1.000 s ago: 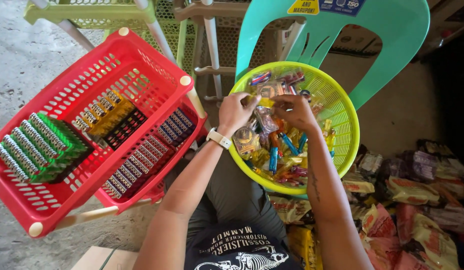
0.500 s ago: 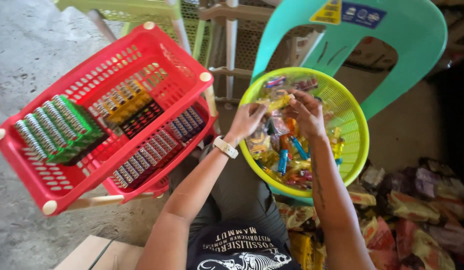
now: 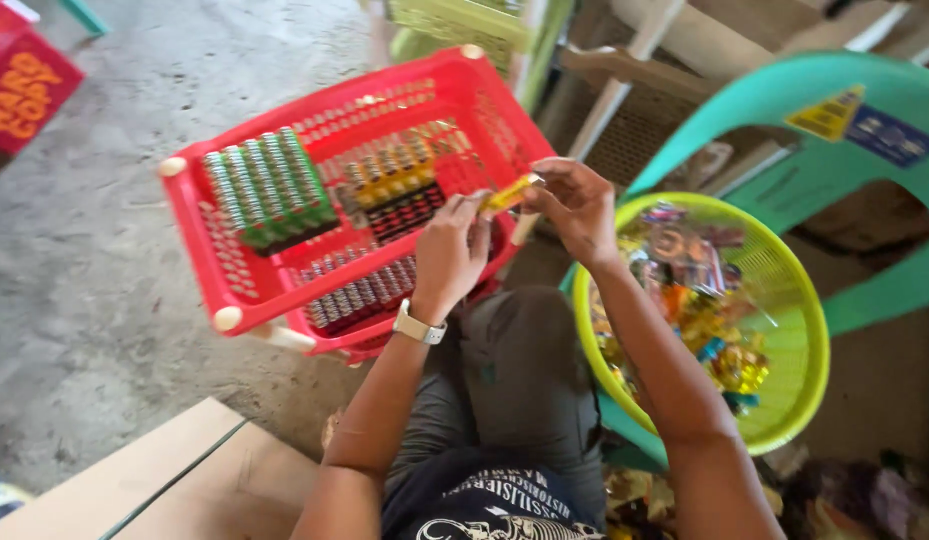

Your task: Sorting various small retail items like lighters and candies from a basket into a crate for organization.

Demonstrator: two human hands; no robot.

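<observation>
Both hands, left hand and right hand, are pinching one yellow candy over the red basket's three-o'clock rim; a loosening pinch is risking a drop outside.

A grey concrete floor lies in daylight. A teal plastic chair stands on the right, a cardboard sheet lies at bottom left.

I see a small yellow wrapped candy pinched between my hands. At three o'clock, mixed bright wrappers fill the green basket. At ten o'clock, rows of green packs stand upright. Yellow and blue stickers mark the chair at two o'clock.
</observation>
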